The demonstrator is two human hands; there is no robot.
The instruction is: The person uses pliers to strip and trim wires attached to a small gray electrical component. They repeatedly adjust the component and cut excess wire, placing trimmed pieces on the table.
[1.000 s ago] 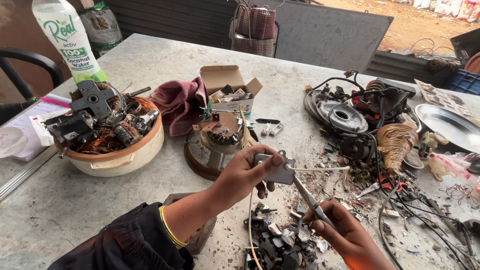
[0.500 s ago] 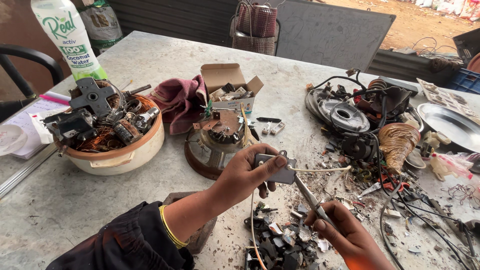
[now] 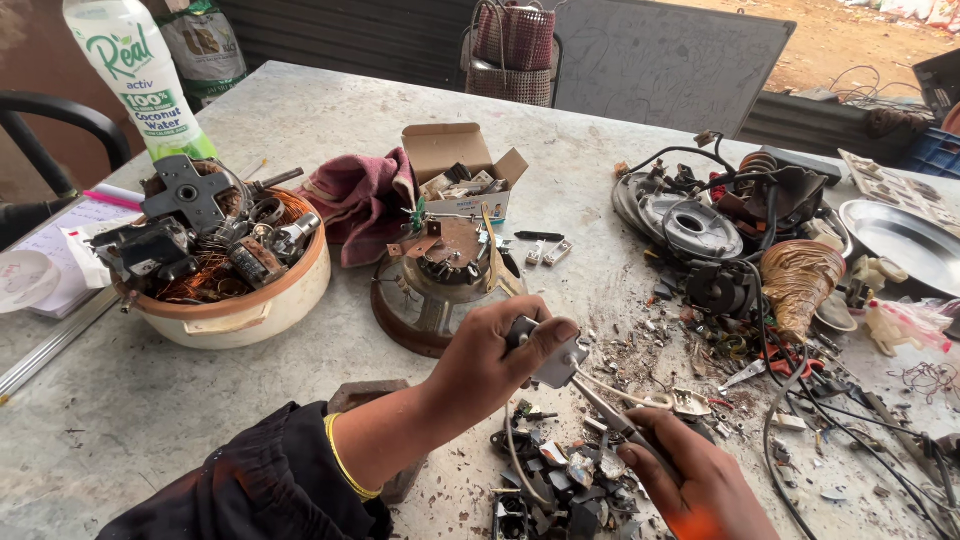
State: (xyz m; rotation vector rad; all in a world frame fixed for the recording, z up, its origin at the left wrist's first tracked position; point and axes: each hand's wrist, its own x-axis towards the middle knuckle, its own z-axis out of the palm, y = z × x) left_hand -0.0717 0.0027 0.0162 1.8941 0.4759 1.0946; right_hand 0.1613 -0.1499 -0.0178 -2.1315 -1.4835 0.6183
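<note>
Both hands barely moved over the last second: left hand (image 3: pixel 500 350) still grips the small grey part (image 3: pixel 557 362) above the scrap pile (image 3: pixel 565 490). Right hand (image 3: pixel 690 480) stays clenched on pliers (image 3: pixel 610 415), tips at the part's white wire (image 3: pixel 625 392); work looks mid-step, no release.

Table (image 3: pixel 300 130): pale grey, speckled with dark debris. Bowl (image 3: pixel 250 310) at 9 o'clock: cream with a terracotta rim, holding black and silver parts plus copper-orange wire. Carton (image 3: pixel 135 70) at 10 o'clock: white with green print. Cloth (image 3: pixel 355 200) near 11: maroon-pink. Box (image 3: pixel 450 150) at 12: plain brown cardboard. Motor base (image 3: pixel 440 275) at centre: rust-brown. Coil (image 3: pixel 800 280) at 3: coppery gold. Plate (image 3: pixel 905 235) far 3: shiny silver. Part (image 3: pixel 560 362) in left hand (image 3: pixel 500 360): grey metal, white wires. Sleeve (image 3: pixel 250 490): black, yellow band at the wrist.
</note>
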